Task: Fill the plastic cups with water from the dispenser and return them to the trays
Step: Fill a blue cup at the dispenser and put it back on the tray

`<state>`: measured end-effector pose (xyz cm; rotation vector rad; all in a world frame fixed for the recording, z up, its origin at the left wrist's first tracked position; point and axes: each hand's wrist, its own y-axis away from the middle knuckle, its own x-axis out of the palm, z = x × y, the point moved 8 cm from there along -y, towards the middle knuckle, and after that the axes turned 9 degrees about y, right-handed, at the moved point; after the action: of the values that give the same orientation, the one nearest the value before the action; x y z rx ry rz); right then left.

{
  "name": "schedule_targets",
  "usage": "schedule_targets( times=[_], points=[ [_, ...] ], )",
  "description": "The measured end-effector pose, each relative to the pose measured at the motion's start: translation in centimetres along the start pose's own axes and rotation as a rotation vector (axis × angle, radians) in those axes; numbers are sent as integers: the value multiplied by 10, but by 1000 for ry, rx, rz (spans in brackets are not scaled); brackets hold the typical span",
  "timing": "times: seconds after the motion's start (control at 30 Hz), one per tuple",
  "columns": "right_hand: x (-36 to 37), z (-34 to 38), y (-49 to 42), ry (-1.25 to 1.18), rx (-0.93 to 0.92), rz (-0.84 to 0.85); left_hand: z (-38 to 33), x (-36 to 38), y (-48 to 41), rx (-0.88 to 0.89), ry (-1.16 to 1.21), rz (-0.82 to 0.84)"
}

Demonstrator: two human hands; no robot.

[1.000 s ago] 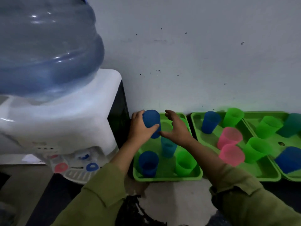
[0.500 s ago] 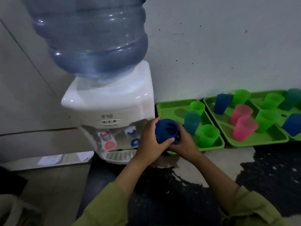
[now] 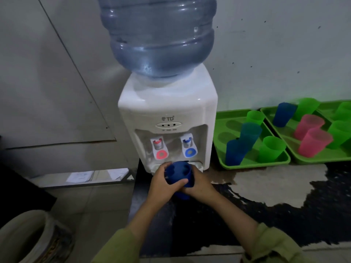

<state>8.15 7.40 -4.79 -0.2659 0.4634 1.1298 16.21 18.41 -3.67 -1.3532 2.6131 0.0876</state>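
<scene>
- Both of your hands meet low in the middle of the view, wrapped around one dark blue cup (image 3: 179,173) held just in front of the white water dispenser (image 3: 167,118)
- Your left hand (image 3: 163,182) grips the cup from the left side, thumb curled across its front and fingers behind it
- Your right hand (image 3: 197,184) closes on the cup from the right and underneath, so the cup sits between both palms
- The cup's open mouth tilts toward you; whether there is water inside cannot be told
- The cup sits just below and in front of the two taps, nearer the blue tap (image 3: 189,147) on the right than the red tap (image 3: 159,148) on the left, and over the drip tray (image 3: 197,166)
- A large clear blue water bottle (image 3: 157,35) stands upside down on top of the dispenser
- To the right of the dispenser, against the wall, a green tray (image 3: 252,164) lies on the floor, holding a blue cup (image 3: 234,152), a teal cup (image 3: 249,133) and two green cups, with empty round cup spots at its left side
- A second green tray (image 3: 311,160) touches it on the right, carrying a blue cup, two pink cups (image 3: 313,137) and several green ones; its right part runs out of view
- A dark wet patch (image 3: 247,205) spreads over the floor under your arms and toward the trays
- Olive green sleeves (image 3: 121,245) cover both of your forearms
- A pale rounded vessel (image 3: 24,238) sits at the lower left corner
</scene>
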Motion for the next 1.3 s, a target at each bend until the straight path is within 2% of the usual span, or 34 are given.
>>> schedule_targets(
  times=[0.1,0.27,0.5,0.63,0.83,1.0,1.13,1.3],
  points=[
    [12,-5,-7,85,36,99,19,-22,-3,-85,2,-103],
    [-2,15,-26,169,17,-54,29,-46,-20,-145,-30,-191],
    [-11,59,-49,340,-139,-165,3,-47,-48,-16,29,-178],
    [-8,64,-59,406,-113,-151,-7,-45,-59,58,-22,-133],
    [-2,69,-68,507,-96,-129,0,-43,-64,76,-30,-79],
    [6,63,-81,681,78,-84,7,-47,-64,72,-32,-106],
    [8,61,-87,643,157,-39,11,-47,-63,79,-16,-93],
    [6,65,-74,522,123,38,13,-47,-64,86,-23,-96]
  ],
)
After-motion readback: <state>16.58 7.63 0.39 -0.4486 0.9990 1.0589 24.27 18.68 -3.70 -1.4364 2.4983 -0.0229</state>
